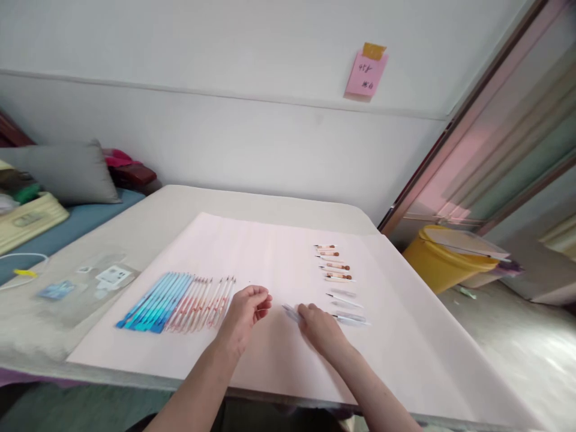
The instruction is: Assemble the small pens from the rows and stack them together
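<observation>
My left hand point(246, 312) hovers over the pale pink sheet point(270, 252) with its fingers curled in a loose pinch; nothing shows in them. Just left of it lies a row of several blue pens point(155, 294) and clear pink pens point(202, 297). My right hand point(317, 327) rests on the sheet with its fingers closed on a small clear pen part point(290, 311). Beyond it lie clear pen parts point(348, 306) and, farther back, several short brown-tipped pieces point(335, 264).
The sheet covers a beige table point(180, 201). Plastic packaging point(96, 279) lies at its left. A grey cushion point(67, 171) and a cream case point(27, 219) sit on a bed at the left. A yellow bucket point(438, 264) stands on the floor at the right.
</observation>
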Demonstrator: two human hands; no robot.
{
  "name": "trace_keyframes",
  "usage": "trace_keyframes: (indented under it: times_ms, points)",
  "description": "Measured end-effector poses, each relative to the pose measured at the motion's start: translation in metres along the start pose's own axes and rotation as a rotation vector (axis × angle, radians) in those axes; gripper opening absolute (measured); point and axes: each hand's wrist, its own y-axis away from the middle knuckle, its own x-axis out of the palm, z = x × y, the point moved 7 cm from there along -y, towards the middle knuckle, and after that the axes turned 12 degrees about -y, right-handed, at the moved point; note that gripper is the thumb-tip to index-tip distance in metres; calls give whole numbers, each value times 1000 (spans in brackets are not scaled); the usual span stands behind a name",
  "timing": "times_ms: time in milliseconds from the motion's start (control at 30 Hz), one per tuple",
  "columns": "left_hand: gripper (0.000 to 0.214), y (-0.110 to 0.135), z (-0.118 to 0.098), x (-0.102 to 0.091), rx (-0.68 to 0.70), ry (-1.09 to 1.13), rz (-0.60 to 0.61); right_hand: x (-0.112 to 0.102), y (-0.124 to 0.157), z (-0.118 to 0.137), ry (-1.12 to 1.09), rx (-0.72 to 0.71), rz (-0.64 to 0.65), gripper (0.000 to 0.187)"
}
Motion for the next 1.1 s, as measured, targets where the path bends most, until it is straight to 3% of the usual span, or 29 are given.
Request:
trace_keyframes:
  times_ms: [167,500,600,733,967,1100]
  points:
    - [15,-5,6,1,-33,8,-21,4,-17,30,-54,-56,-22,15]
    - [12,-11,16,-11,-96,186,-108,-19,-4,10,-113,-102,-32,16]
    - [12,-10,23,-7,-139,249,-127,-13,-3,23,-121,-172,-21,18]
    - [12,-6,32,-2,-194,251,-133,0,-8,35,-29,-145,-48,17]
    - [13,-4,33,0,-202,250,-121,3,-14,36,-11,-123,-90,22]
    - [15,-2,35,-1,-223,239,-172,0,-14,34,-19,-123,-109,18]
